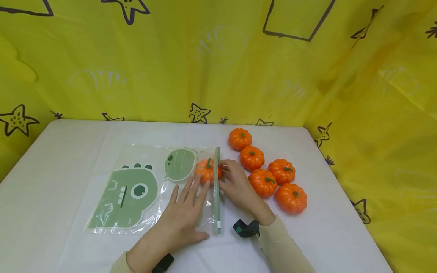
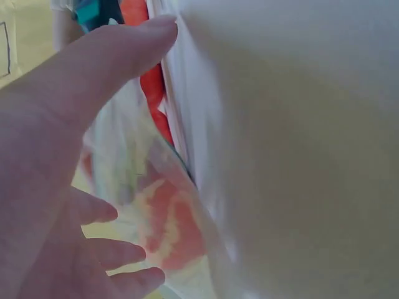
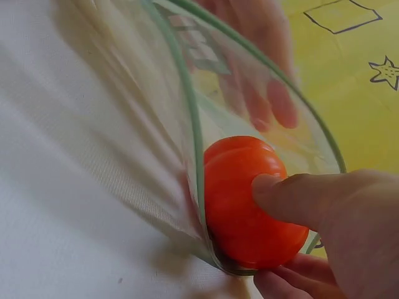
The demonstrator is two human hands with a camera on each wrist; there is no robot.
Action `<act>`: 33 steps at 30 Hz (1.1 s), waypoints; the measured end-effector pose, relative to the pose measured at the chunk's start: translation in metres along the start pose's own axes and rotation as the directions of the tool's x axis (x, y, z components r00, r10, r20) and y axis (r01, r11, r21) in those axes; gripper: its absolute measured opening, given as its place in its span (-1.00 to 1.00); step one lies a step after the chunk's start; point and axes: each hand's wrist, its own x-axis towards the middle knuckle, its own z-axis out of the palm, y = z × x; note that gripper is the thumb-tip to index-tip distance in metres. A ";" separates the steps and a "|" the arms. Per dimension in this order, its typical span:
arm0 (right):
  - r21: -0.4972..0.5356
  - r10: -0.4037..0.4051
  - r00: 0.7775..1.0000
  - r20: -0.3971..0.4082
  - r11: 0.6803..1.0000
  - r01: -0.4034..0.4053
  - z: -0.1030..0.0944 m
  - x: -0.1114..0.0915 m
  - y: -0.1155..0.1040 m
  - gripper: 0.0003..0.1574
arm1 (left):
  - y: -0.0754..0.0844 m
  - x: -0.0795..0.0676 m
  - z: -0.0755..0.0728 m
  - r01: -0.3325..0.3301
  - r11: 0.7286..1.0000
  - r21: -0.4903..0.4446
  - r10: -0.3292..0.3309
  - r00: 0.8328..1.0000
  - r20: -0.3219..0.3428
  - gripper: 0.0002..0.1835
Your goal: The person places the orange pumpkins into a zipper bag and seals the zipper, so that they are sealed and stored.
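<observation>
A clear zip bag printed with a green dinosaur lies flat on the white table, its green-edged mouth facing right. My right hand holds a small orange pumpkin at that mouth. In the right wrist view the thumb presses the pumpkin, which sits mostly inside the gaping green rim, with fingers beneath it. My left hand rests on top of the bag near the mouth, fingers spread and straight, their tips close to the pumpkin. In the left wrist view the pumpkin shows blurred through the film.
Several more orange pumpkins with green stems stand grouped to the right of the bag, close beyond my right hand. A white cloth covers the table. Yellow curtains with drawn starfish hang behind and at the sides.
</observation>
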 end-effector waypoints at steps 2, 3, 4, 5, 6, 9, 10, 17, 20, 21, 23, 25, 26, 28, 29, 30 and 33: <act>0.004 0.007 1.000 0.007 1.000 -0.007 -0.001 0.000 0.000 -0.45 | -0.002 0.000 0.001 0.021 1.000 -0.009 -0.021 1.000 -0.001 0.37; 0.003 0.007 1.000 0.010 1.000 -0.007 -0.001 0.000 -0.001 -0.44 | -0.003 0.000 0.002 0.023 1.000 -0.016 -0.023 1.000 -0.005 0.36; 0.004 0.007 1.000 0.011 1.000 -0.007 -0.001 0.000 -0.001 -0.43 | -0.003 0.000 0.003 0.022 1.000 -0.020 -0.022 1.000 -0.011 0.35; 0.005 0.007 1.000 0.011 1.000 -0.007 -0.001 0.000 -0.001 -0.43 | -0.003 0.000 0.003 0.020 0.999 -0.026 -0.021 1.000 -0.016 0.33; 0.006 0.006 1.000 0.010 1.000 -0.006 -0.001 0.000 -0.001 -0.43 | -0.003 0.000 0.004 0.020 0.999 -0.035 -0.020 1.000 -0.018 0.32; -0.008 -0.007 1.000 -0.002 1.000 0.007 0.000 0.000 -0.001 -0.43 | -0.003 0.000 0.003 0.016 0.998 -0.053 -0.016 1.000 -0.015 0.29; -0.014 -0.017 1.000 -0.008 1.000 0.017 0.001 0.000 -0.002 -0.44 | -0.003 0.000 0.003 0.014 0.998 -0.058 -0.014 1.000 -0.010 0.28; -0.085 -0.046 0.999 -0.024 0.995 0.044 0.003 0.003 -0.004 -0.50 | -0.001 0.001 0.004 -0.022 0.998 -0.052 0.022 1.000 0.011 0.23; -0.031 -0.014 1.000 -0.017 0.999 0.014 0.002 0.001 -0.004 -0.49 | -0.001 0.001 0.003 -0.026 0.999 -0.044 0.027 0.999 0.020 0.24; -0.007 0.005 1.000 -0.019 1.000 -0.005 0.001 0.000 -0.004 -0.50 | -0.001 0.000 0.002 -0.026 0.999 -0.044 0.027 0.999 0.022 0.24; 0.046 0.037 0.999 -0.025 0.998 -0.036 0.001 0.000 -0.004 -0.52 | 0.000 0.000 0.000 -0.026 0.999 -0.040 0.027 0.999 0.021 0.24; 0.070 0.057 0.998 -0.027 0.996 -0.055 0.002 0.000 -0.004 -0.51 | 0.000 -0.001 -0.001 -0.023 0.999 -0.033 0.024 0.999 0.021 0.24; 0.075 0.062 0.998 -0.025 0.995 -0.060 0.003 0.000 -0.005 -0.50 | 0.000 -0.002 -0.002 -0.023 0.999 -0.030 0.024 1.000 0.020 0.24; 0.076 0.058 0.998 -0.019 0.996 -0.056 0.005 0.002 -0.006 -0.48 | 0.000 -0.002 -0.004 -0.022 0.999 -0.030 0.022 1.000 0.022 0.24; 0.063 0.057 0.998 -0.013 0.996 -0.056 0.005 0.002 -0.007 -0.47 | 0.000 -0.002 -0.005 -0.022 0.999 -0.033 0.023 0.999 0.024 0.24; 0.052 0.055 0.998 -0.010 0.997 -0.054 0.004 0.002 -0.008 -0.48 | -0.001 -0.003 -0.005 -0.020 0.999 -0.035 0.021 0.999 0.032 0.23; 0.001 0.060 0.998 -0.012 0.998 -0.060 0.000 0.000 -0.011 -0.53 | -0.002 -0.004 -0.007 -0.007 0.999 -0.050 0.009 0.999 0.051 0.22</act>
